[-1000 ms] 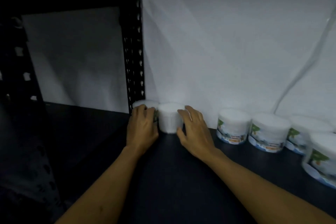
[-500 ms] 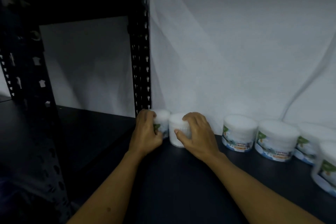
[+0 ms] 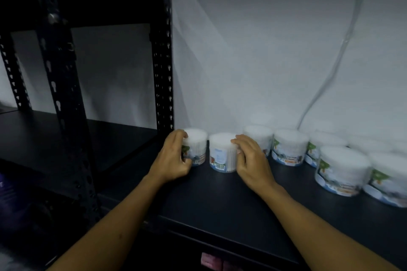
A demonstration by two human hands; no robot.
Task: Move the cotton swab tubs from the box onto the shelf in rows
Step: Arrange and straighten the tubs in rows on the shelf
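Note:
Two clear cotton swab tubs stand on the black shelf (image 3: pixel 220 200) beside the upright post. My left hand (image 3: pixel 172 159) grips the leftmost tub (image 3: pixel 197 145) from its left side. My right hand (image 3: pixel 251 160) wraps the second tub (image 3: pixel 220 152), whose barcode label faces me. The two tubs stand a small gap apart. To the right, more tubs line the back wall, the nearest of them (image 3: pixel 258 136) partly hidden by my right hand, then another back-row tub (image 3: pixel 289 146). A front-row tub (image 3: pixel 340 169) stands further right. The box is out of view.
A black perforated post (image 3: pixel 161 50) rises just left of the tubs. A second black shelf unit (image 3: pixel 55 134) stands to the left. White sheeting (image 3: pixel 253 61) covers the wall behind. Something pink (image 3: pixel 210 259) shows below the shelf edge.
Both hands stay on the two leftmost tubs. The right-hand tub has turned so its barcode faces me, and it now stands slightly apart from the left tub.

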